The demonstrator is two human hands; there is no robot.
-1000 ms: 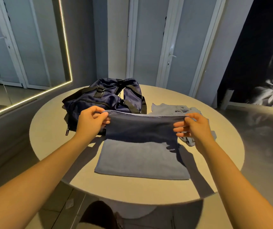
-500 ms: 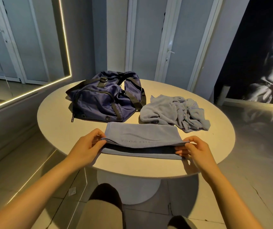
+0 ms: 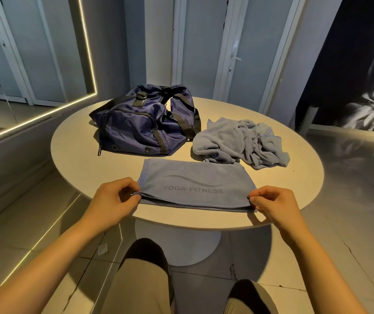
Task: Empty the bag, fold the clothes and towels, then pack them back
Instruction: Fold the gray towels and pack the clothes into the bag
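Folded towel [image 3: 195, 177] now lies flat — left hand [image 3: 113, 200] and right hand [image 3: 274, 205] pinch its near corners; lower layer mostly hidden.

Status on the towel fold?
Left hand, right hand pinch towel at near corners. Folded, flat on table. Other cloth crumpled beside bag; hands unobstructed.

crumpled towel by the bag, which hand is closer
Right. The right hand pinches the folded towel's right corner, just short of the crumpled towel; the left hand pinches its left corner, farther off.
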